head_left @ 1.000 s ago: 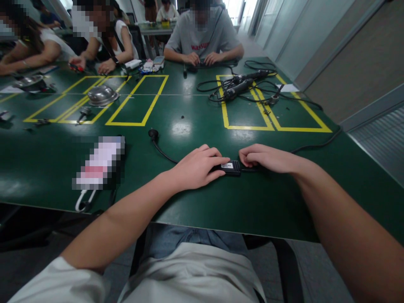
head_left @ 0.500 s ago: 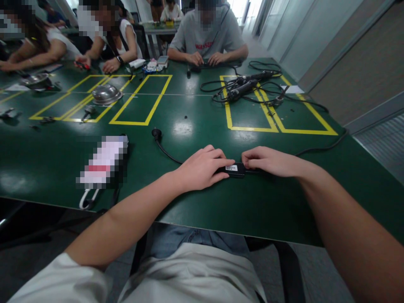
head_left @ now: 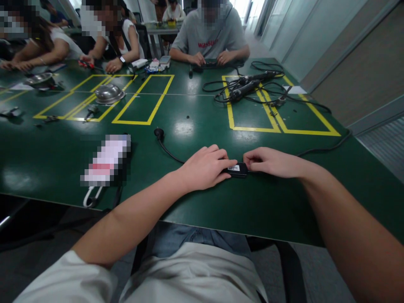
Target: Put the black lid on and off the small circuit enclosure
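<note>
Left hand (head_left: 206,168) palm-down, right hand (head_left: 269,162) curled

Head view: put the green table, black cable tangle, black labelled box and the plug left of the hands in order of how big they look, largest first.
1. Green table
2. Black cable tangle
3. Black labelled box, judging by its visible part; the left hand covers some
4. Plug

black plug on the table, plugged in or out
Out: the black plug lies on the table, in no socket, its cord leading toward the left hand.
</note>
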Demonstrator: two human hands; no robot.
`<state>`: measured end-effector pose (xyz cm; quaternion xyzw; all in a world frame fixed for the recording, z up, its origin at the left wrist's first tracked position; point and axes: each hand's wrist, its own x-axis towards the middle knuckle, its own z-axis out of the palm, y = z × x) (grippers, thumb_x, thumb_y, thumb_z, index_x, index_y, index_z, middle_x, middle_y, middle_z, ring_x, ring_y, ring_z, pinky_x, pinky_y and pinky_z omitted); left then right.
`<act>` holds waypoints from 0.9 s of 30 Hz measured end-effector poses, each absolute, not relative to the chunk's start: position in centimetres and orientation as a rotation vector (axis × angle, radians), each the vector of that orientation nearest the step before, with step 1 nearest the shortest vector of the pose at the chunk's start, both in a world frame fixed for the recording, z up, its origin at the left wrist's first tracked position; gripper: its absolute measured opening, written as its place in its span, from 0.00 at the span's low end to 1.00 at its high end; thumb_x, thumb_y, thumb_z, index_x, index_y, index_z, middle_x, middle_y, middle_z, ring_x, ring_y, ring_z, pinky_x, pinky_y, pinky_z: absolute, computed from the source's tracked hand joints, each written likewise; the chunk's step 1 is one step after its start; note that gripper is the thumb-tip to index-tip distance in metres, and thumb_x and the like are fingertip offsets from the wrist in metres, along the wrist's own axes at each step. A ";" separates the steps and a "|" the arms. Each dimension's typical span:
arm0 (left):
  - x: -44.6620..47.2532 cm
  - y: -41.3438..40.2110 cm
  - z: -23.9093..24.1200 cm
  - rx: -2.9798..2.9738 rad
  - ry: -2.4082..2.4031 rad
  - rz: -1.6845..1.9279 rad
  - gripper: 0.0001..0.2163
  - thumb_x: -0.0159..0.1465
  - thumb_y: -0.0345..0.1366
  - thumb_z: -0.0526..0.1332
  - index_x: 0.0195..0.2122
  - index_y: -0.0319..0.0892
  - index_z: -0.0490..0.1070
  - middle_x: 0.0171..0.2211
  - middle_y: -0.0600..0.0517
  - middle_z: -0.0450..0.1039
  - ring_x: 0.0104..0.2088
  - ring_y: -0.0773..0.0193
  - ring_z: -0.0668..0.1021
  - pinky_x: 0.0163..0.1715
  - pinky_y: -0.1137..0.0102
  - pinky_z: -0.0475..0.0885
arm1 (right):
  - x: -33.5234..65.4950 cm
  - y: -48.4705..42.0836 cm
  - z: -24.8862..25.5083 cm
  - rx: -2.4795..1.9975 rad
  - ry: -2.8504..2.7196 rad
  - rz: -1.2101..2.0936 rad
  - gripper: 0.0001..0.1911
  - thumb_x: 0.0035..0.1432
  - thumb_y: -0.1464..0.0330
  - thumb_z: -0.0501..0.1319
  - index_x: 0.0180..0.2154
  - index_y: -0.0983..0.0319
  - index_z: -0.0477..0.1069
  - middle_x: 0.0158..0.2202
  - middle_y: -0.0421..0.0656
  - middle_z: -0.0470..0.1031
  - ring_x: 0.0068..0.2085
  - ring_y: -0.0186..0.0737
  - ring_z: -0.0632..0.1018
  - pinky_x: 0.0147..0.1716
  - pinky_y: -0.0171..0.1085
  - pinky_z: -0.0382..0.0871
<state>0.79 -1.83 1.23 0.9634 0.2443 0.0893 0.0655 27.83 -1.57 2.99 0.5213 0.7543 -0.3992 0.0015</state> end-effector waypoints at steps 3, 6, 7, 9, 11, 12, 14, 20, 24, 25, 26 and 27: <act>0.8 -1.8 1.2 2.876 0.751 0.260 0.20 0.80 0.43 0.62 0.69 0.45 0.76 0.55 0.42 0.80 0.53 0.50 0.79 0.54 0.58 0.74 | 27.9 -1.5 2.9 1.635 2.361 -1.242 0.14 0.54 0.53 0.61 0.29 0.57 0.70 0.27 0.39 0.70 0.30 0.42 0.69 0.32 0.42 0.60; 0.9 -1.8 1.3 2.829 0.734 0.252 0.20 0.80 0.43 0.62 0.70 0.44 0.76 0.55 0.43 0.80 0.53 0.51 0.80 0.55 0.59 0.75 | 27.9 -1.5 3.0 1.639 2.346 -1.241 0.15 0.54 0.52 0.61 0.29 0.57 0.71 0.27 0.39 0.69 0.31 0.42 0.70 0.32 0.42 0.60; 0.9 -1.8 1.4 2.826 0.734 0.248 0.20 0.80 0.43 0.63 0.70 0.44 0.76 0.56 0.42 0.80 0.53 0.51 0.80 0.55 0.59 0.75 | 27.9 -1.5 3.0 1.638 2.342 -1.242 0.15 0.54 0.52 0.61 0.29 0.57 0.71 0.27 0.39 0.69 0.31 0.42 0.70 0.33 0.42 0.60; 0.9 -1.8 1.4 2.823 0.746 0.237 0.20 0.80 0.43 0.63 0.70 0.44 0.76 0.55 0.42 0.80 0.54 0.50 0.80 0.56 0.58 0.75 | 28.0 -1.5 3.0 1.632 2.337 -1.239 0.15 0.54 0.52 0.61 0.29 0.57 0.71 0.27 0.39 0.70 0.31 0.43 0.70 0.33 0.42 0.61; 1.0 -1.8 1.4 2.804 0.759 0.237 0.21 0.80 0.43 0.62 0.70 0.43 0.76 0.55 0.42 0.80 0.54 0.50 0.81 0.56 0.58 0.76 | 27.9 -1.5 3.1 1.629 2.337 -1.230 0.15 0.54 0.52 0.61 0.29 0.57 0.71 0.28 0.40 0.70 0.32 0.44 0.70 0.33 0.42 0.61; 1.0 -1.8 1.4 2.791 0.758 0.242 0.21 0.80 0.43 0.62 0.70 0.43 0.76 0.55 0.42 0.80 0.53 0.50 0.81 0.56 0.58 0.76 | 27.9 -1.5 3.2 1.627 2.340 -1.223 0.15 0.54 0.52 0.61 0.29 0.57 0.71 0.28 0.40 0.71 0.32 0.44 0.71 0.34 0.42 0.61; 1.1 -1.7 1.4 2.775 0.747 0.257 0.21 0.80 0.43 0.63 0.70 0.43 0.76 0.54 0.42 0.81 0.53 0.50 0.81 0.56 0.58 0.76 | 27.9 -1.6 3.3 1.619 2.350 -1.208 0.15 0.54 0.52 0.61 0.29 0.57 0.71 0.28 0.40 0.71 0.32 0.44 0.71 0.34 0.42 0.61; 1.1 -1.7 1.1 2.741 0.741 0.257 0.21 0.80 0.42 0.63 0.71 0.42 0.76 0.56 0.40 0.80 0.54 0.48 0.81 0.58 0.56 0.77 | 28.0 -1.5 3.1 1.607 2.378 -1.183 0.14 0.54 0.53 0.60 0.29 0.57 0.71 0.28 0.40 0.71 0.32 0.44 0.71 0.34 0.42 0.61; 1.0 -1.6 0.7 2.665 0.739 0.308 0.20 0.79 0.42 0.64 0.69 0.43 0.77 0.56 0.40 0.80 0.56 0.47 0.82 0.60 0.55 0.77 | 28.1 -1.5 3.1 1.602 2.370 -1.198 0.14 0.54 0.53 0.61 0.29 0.57 0.71 0.28 0.40 0.71 0.32 0.44 0.71 0.35 0.43 0.62; 1.0 -1.6 0.6 2.616 0.739 0.346 0.20 0.79 0.42 0.64 0.68 0.43 0.77 0.56 0.41 0.81 0.56 0.48 0.82 0.60 0.55 0.77 | 28.1 -1.5 3.1 1.598 2.368 -1.206 0.14 0.54 0.53 0.61 0.29 0.57 0.71 0.28 0.40 0.71 0.32 0.44 0.71 0.35 0.42 0.62; 1.0 -1.5 0.5 2.543 0.742 0.396 0.20 0.79 0.42 0.64 0.69 0.44 0.75 0.55 0.42 0.82 0.55 0.50 0.83 0.59 0.56 0.77 | 28.1 -1.6 3.2 1.601 2.365 -1.213 0.14 0.54 0.53 0.61 0.28 0.57 0.71 0.28 0.40 0.70 0.32 0.44 0.71 0.34 0.42 0.61; 1.0 -1.5 0.3 2.454 0.751 0.453 0.21 0.79 0.41 0.64 0.71 0.45 0.73 0.54 0.44 0.83 0.52 0.52 0.83 0.57 0.57 0.78 | 28.1 -1.6 3.2 1.607 2.359 -1.225 0.14 0.54 0.53 0.61 0.28 0.57 0.70 0.28 0.40 0.69 0.32 0.44 0.70 0.34 0.42 0.61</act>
